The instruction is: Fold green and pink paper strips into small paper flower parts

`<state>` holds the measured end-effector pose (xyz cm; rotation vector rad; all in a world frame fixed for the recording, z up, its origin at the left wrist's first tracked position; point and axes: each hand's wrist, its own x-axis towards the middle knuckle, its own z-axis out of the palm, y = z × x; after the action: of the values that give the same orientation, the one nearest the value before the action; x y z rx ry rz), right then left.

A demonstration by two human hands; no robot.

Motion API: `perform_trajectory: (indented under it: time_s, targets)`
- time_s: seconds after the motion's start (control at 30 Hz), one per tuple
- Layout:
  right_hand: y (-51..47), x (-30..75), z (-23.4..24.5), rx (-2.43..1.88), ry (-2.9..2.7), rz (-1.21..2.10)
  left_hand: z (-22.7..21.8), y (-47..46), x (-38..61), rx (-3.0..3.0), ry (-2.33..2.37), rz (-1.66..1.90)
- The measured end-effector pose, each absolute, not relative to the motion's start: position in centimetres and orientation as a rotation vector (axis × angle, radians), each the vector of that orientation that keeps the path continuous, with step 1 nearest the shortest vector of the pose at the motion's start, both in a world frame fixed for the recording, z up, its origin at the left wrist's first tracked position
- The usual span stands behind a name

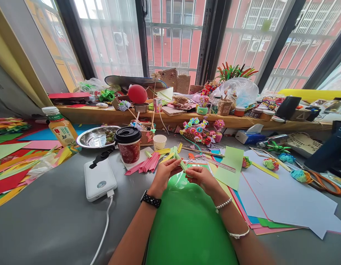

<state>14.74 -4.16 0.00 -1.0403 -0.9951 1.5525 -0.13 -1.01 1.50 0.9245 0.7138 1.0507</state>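
Observation:
My left hand [167, 173] and my right hand [201, 178] meet above a large, shiny green balloon-like thing [192, 228]. Between them is a folded light green paper strip [183, 165], pinched by both hands' fingertips. Its upper part slants up and to the left. Just left of my left hand, several folded pink paper strips [146, 164] lie in a bundle on the table. Beyond my right hand are a light green paper sheet [228, 169] and a pink ruler [221, 164].
A lidded cup [129, 145], a white paper cup [160, 142] and a metal bowl [87, 138] stand at the left. The white power bank [100, 178] trails a cable. Orange-handled scissors [329, 184] and white paper [292, 195] lie at the right. A cluttered ledge [112, 114] runs behind.

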Motion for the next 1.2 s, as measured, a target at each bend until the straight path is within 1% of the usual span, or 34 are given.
perform_trajectory:
  time_s: [0.13,0.2,0.43,0.8,0.93,1.1,1.2]
  targets:
    - [-4.3,14.9,0.1,-0.990,-0.952,1.676,1.6,-0.9,-0.3,0.923,0.675,0.989]
    - [-4.3,14.9,0.1,-0.981,-0.954,1.687,1.7,-1.0,-0.3,0.934,0.668,1.003]
    - [-4.2,14.5,0.3,-0.974,-0.976,1.500,1.8,-0.9,-0.1,0.914,0.721,1.087]
    - [-4.2,14.8,0.2,-1.087,-1.196,1.345,2.0,-1.2,0.1,0.983,0.816,1.074]
    - [-4.4,14.4,0.3,-1.131,-1.352,1.100,1.8,-1.1,0.1,1.002,0.881,1.136]
    - [-4.5,14.1,-0.1,-1.152,-1.673,0.534,1.4,-0.8,0.1,1.011,0.925,1.189]
    - [-4.3,14.2,-0.7,-1.155,-1.830,0.287,1.3,-0.7,0.1,1.006,0.947,1.207]
